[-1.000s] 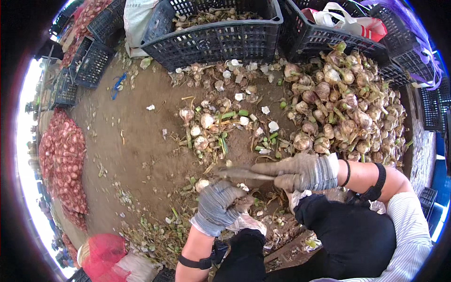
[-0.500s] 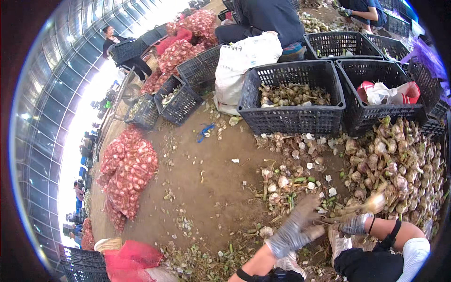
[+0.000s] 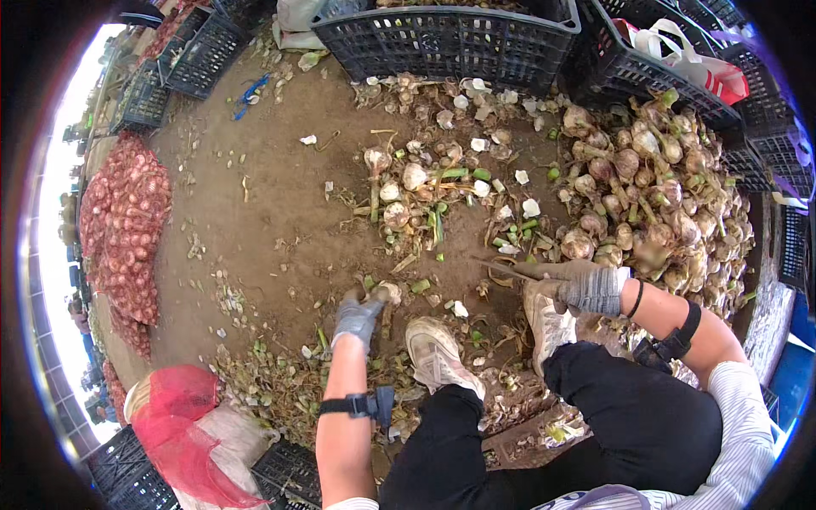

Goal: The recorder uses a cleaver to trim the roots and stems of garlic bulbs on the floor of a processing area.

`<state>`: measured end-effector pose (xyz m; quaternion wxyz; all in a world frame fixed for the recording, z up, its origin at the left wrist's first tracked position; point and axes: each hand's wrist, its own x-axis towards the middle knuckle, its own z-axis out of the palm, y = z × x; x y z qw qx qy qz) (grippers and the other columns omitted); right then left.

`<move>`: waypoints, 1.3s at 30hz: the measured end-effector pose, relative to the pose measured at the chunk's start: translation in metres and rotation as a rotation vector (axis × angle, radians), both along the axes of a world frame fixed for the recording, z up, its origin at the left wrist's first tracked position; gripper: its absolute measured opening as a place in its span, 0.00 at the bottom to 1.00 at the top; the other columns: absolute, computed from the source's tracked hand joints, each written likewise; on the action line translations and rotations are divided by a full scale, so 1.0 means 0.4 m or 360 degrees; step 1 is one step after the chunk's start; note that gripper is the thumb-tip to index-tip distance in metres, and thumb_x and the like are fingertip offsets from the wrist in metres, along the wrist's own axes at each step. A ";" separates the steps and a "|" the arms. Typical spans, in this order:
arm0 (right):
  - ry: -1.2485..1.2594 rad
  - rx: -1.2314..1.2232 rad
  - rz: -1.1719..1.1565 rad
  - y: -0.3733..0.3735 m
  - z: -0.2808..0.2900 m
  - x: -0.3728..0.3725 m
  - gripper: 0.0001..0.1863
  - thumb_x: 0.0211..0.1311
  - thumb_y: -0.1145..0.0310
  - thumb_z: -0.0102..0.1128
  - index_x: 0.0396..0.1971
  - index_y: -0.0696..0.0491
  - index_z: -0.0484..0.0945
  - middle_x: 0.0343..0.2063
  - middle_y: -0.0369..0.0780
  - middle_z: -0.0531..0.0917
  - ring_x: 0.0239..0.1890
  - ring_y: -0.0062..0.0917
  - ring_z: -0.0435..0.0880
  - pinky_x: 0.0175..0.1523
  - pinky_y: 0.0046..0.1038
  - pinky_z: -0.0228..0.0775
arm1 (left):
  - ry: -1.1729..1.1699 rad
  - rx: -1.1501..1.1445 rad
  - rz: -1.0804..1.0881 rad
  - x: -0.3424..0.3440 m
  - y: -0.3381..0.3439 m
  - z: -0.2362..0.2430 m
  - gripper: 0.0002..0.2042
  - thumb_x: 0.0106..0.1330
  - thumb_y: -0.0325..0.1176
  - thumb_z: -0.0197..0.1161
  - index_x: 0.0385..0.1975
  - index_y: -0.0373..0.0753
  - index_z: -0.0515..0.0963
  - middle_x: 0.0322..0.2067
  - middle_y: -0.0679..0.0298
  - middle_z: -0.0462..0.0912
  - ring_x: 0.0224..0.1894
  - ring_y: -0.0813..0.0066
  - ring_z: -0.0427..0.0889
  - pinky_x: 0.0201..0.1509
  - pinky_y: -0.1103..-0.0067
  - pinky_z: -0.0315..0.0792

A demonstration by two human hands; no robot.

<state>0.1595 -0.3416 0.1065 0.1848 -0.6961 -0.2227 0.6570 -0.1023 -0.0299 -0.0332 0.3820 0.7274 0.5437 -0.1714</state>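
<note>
My left hand (image 3: 359, 316), in a grey-coated glove, is low over the littered ground with its fingers closed around a garlic bulb (image 3: 389, 292). In my right hand (image 3: 586, 287), also gloved, is a thin knife (image 3: 503, 269), its narrow blade pointing left. That hand is above my shoe, beside a large heap of garlic bulbs (image 3: 629, 170) with stems. One blurred bulb (image 3: 653, 255) shows at the heap's near side. Beyond my hands, several loose bulbs (image 3: 414, 177) lie among green stem cuttings and white peelings.
Black plastic crates (image 3: 450, 42) stand along the far side; one holds a red-and-white bag (image 3: 722, 81). A full red net sack of garlic (image 3: 126, 229) lies at left. Near left are a red mesh bag (image 3: 174, 399) and another crate (image 3: 127, 467). My shoes (image 3: 438, 353) rest among scraps.
My view has tilted down. My left hand has moved left, away from my right hand, and closed on a bulb. A blurred bulb in the air beside my right hand is now over the heap.
</note>
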 end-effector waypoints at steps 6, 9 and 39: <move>-0.0097 0.0163 0.0124 0.008 -0.002 -0.009 0.29 0.68 0.54 0.44 0.68 0.34 0.54 0.30 0.44 0.80 0.29 0.33 0.80 0.37 0.31 0.72 | 0.0400 -0.0135 -0.0626 0.066 -0.039 -0.008 0.38 0.44 0.38 0.77 0.58 0.41 0.68 0.51 0.52 0.77 0.51 0.60 0.78 0.51 0.70 0.75; -0.0389 0.0485 0.0208 0.000 -0.004 -0.014 0.30 0.66 0.57 0.46 0.68 0.35 0.55 0.45 0.50 0.80 0.38 0.46 0.82 0.45 0.36 0.72 | -0.0567 -0.0754 0.0025 0.084 -0.089 0.066 0.38 0.47 0.21 0.71 0.61 0.45 0.63 0.53 0.57 0.74 0.52 0.62 0.77 0.50 0.71 0.77; -0.1041 0.1675 0.0641 0.086 0.119 -0.077 0.38 0.60 0.65 0.52 0.69 0.28 0.49 0.14 0.40 0.72 0.12 0.32 0.74 0.16 0.31 0.66 | -0.1733 -0.0718 -0.0238 0.214 -0.276 0.396 0.52 0.30 0.26 0.83 0.60 0.39 0.58 0.41 0.59 0.77 0.42 0.71 0.79 0.47 0.73 0.77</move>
